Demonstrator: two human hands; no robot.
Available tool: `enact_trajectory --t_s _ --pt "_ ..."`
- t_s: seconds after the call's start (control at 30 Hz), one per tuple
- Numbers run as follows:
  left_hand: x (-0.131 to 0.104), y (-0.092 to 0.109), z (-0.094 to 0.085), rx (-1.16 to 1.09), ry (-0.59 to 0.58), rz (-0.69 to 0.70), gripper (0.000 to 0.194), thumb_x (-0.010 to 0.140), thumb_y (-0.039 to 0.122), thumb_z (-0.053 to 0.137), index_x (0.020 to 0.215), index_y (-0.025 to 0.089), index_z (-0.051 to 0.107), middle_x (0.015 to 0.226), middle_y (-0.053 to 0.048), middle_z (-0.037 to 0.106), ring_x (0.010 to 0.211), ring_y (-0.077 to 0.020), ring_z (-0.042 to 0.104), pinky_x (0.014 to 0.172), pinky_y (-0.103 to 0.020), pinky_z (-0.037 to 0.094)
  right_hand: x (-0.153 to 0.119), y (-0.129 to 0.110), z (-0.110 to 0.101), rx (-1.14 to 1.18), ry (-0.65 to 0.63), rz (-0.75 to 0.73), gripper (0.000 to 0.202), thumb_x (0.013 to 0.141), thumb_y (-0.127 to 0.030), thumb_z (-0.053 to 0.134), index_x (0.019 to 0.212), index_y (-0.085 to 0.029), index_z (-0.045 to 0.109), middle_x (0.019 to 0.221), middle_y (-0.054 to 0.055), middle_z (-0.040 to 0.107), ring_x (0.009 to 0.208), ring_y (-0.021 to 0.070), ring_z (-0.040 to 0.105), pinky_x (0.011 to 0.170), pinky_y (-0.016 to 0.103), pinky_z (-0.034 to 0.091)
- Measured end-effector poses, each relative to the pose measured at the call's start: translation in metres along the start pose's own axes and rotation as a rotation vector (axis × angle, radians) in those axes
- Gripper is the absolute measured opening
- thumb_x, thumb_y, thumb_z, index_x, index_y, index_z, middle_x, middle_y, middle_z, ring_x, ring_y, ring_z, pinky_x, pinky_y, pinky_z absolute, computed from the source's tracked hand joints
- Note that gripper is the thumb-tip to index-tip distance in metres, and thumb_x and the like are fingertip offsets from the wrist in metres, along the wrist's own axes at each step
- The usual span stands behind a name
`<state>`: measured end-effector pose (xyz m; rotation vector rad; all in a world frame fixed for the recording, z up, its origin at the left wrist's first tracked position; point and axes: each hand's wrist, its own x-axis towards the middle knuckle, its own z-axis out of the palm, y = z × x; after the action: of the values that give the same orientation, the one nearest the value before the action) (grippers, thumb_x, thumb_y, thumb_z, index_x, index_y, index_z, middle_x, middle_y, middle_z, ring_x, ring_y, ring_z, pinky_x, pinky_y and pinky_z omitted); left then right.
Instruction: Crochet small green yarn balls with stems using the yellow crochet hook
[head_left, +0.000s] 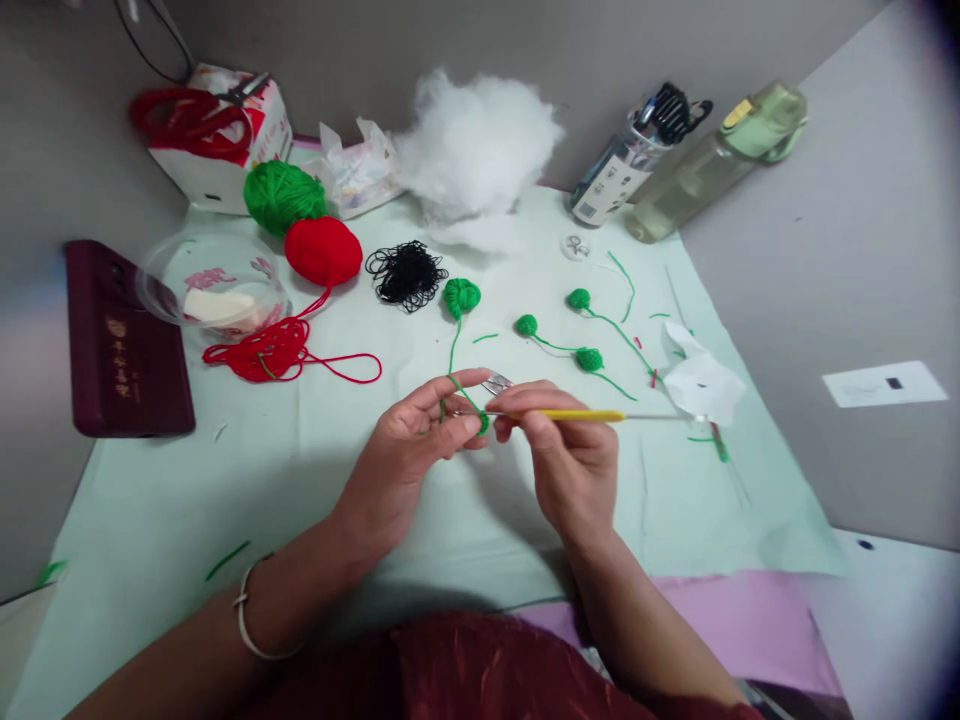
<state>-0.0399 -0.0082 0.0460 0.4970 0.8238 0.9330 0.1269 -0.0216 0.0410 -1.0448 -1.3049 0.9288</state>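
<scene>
My left hand pinches a small green crocheted piece, with green yarn looped over its raised index finger. That yarn runs up to a small green yarn ball. A crochet hook with a yellow handle is held in my right hand, its tip at the green piece between the two hands. Just beyond my fingers lies a silver metal object, partly hidden. Further right are small green crocheted balls with yarn tails.
Red yarn, a green skein, black cord and a clear tub are at left, near a dark red case. White stuffing, a pen holder and a bottle stand behind. White paper lies right.
</scene>
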Motion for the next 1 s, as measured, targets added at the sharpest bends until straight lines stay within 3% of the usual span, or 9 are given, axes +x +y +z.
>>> enact_trajectory --t_s 0.1,0.23,0.4,0.5,0.67,0.73,0.87,0.93,1.0 --pt "-0.001 -0.001 0.000 0.067 -0.035 -0.003 0.039 0.085 0.025 0.083 0.123 0.027 0.080 0.094 0.000 0.073 0.087 -0.0145 0.064 0.084 -0.028 0.054 0.000 0.002 0.001 0.007 -0.005 0.022 0.014 0.102 -0.031 0.069 0.100 -0.025 0.082 0.095 0.004 0.080 0.076 0.0162 0.071 0.072 0.034 0.061" --pt "-0.002 0.003 0.000 0.109 -0.036 -0.040 0.038 0.087 0.026 0.077 0.125 0.024 0.079 0.094 -0.001 0.072 0.081 -0.0136 0.063 0.080 -0.028 0.052 -0.002 0.001 -0.001 0.095 0.017 0.102 0.023 0.107 -0.035 0.059 0.100 -0.022 0.077 0.092 0.005 0.081 0.069 0.0163 0.072 0.064 0.033 0.062" --pt "-0.003 0.005 0.004 0.076 0.051 -0.017 0.047 0.084 0.024 0.082 0.130 0.023 0.075 0.088 0.001 0.069 0.078 -0.0120 0.063 0.079 -0.025 0.053 -0.011 -0.002 0.000 -0.408 -0.047 -0.277 0.022 0.106 -0.023 0.058 0.115 -0.029 0.077 0.103 0.005 0.082 0.085 0.0198 0.077 0.075 0.038 0.066" --pt "-0.004 0.003 0.003 -0.045 0.006 -0.109 0.052 0.081 0.029 0.087 0.131 0.022 0.075 0.082 0.002 0.066 0.072 -0.0107 0.060 0.075 -0.024 0.054 -0.015 -0.003 0.000 -0.587 -0.112 -0.384 0.024 0.103 -0.022 0.063 0.114 -0.035 0.080 0.111 0.004 0.081 0.097 0.0216 0.078 0.080 0.038 0.067" --pt "-0.003 0.003 0.000 -0.115 0.000 -0.151 0.035 0.085 0.023 0.084 0.120 0.021 0.082 0.071 0.006 0.053 0.055 -0.0036 0.037 0.071 -0.021 0.056 -0.007 -0.002 0.000 -0.117 0.054 -0.140 0.023 0.107 -0.026 0.058 0.111 -0.029 0.080 0.095 0.005 0.078 0.073 0.0179 0.071 0.067 0.037 0.062" --pt "-0.003 0.003 0.000 -0.068 -0.014 -0.092 0.035 0.084 0.022 0.083 0.118 0.023 0.082 0.074 0.005 0.057 0.057 -0.0043 0.040 0.071 -0.022 0.057 -0.003 -0.001 0.001 0.015 0.026 -0.044 0.021 0.106 -0.029 0.060 0.105 -0.027 0.081 0.098 0.005 0.078 0.069 0.0168 0.069 0.061 0.035 0.060" --pt "-0.004 0.000 0.004 0.035 -0.023 -0.020 0.037 0.082 0.023 0.085 0.119 0.025 0.081 0.095 0.000 0.072 0.075 -0.0104 0.058 0.077 -0.026 0.059 -0.003 0.000 0.005 -0.090 -0.037 -0.112 0.018 0.104 -0.025 0.064 0.108 -0.028 0.081 0.098 0.004 0.081 0.076 0.0179 0.073 0.072 0.037 0.063" --pt "-0.004 -0.002 0.005 0.027 0.007 -0.012 0.041 0.081 0.024 0.087 0.122 0.024 0.081 0.083 0.002 0.068 0.069 -0.0086 0.053 0.078 -0.025 0.058 -0.007 0.001 0.006 -0.237 -0.036 -0.208 0.024 0.104 -0.019 0.063 0.115 -0.030 0.080 0.100 0.004 0.081 0.080 0.0181 0.074 0.075 0.037 0.064" --pt "-0.003 -0.003 0.004 -0.021 0.009 -0.047 0.042 0.083 0.026 0.087 0.124 0.024 0.080 0.065 0.007 0.053 0.058 -0.0064 0.042 0.076 -0.025 0.056 -0.011 0.002 0.004 -0.438 -0.050 -0.319 0.031 0.102 -0.014 0.064 0.121 -0.033 0.079 0.109 0.005 0.081 0.090 0.0195 0.076 0.079 0.037 0.066"
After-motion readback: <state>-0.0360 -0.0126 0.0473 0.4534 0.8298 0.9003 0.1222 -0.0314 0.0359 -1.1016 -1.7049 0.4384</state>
